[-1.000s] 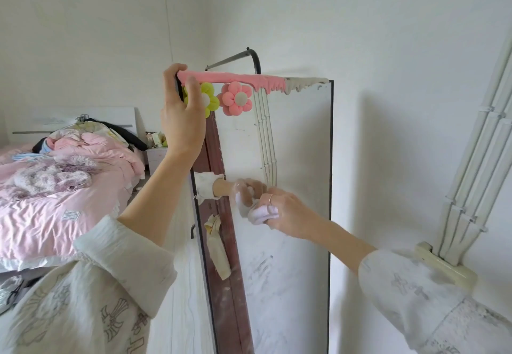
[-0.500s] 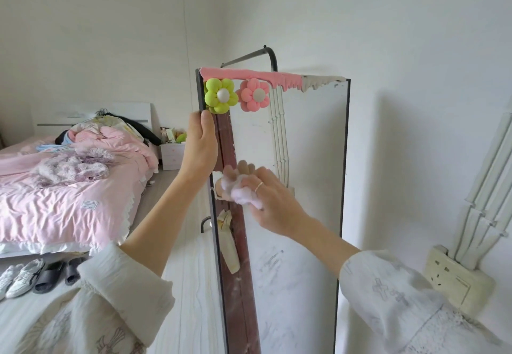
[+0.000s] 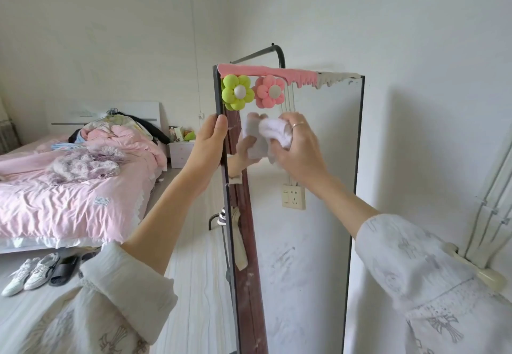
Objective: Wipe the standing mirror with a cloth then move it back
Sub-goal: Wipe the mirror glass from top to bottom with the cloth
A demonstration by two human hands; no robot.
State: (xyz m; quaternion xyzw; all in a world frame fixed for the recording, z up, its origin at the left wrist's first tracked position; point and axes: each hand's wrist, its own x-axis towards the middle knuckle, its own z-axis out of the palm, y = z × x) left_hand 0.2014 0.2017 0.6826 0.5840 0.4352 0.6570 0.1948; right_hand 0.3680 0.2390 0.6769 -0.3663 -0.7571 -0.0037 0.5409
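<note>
The standing mirror (image 3: 304, 215) stands upright on the pale floor (image 3: 194, 270) just beside the white wall (image 3: 415, 48), its dark frame narrow and its top edge trimmed with a pink and grey dripping strip (image 3: 277, 72). Two puffy flowers hang at the upper left corner of the glass, a green flower (image 3: 237, 92) and a pink flower (image 3: 269, 91) side by side. The left hand (image 3: 209, 145) grips the mirror's left frame edge below the green flower, thumb on the front and fingers curled round the back. The right hand (image 3: 296, 143), wearing a ring, clutches a bunched white cloth (image 3: 277, 132) and presses it against the glass just under the pink flower; its reflection meets it on the surface. Lower down, the glass shows dull smears and streaks. A wall socket (image 3: 293, 196) appears as a reflection in the mirror. To the left a bed (image 3: 69, 187) with pink bedding lies well apart from the mirror, with shoes (image 3: 30, 273) and dark slippers (image 3: 65, 269) on the floor by its foot.
</note>
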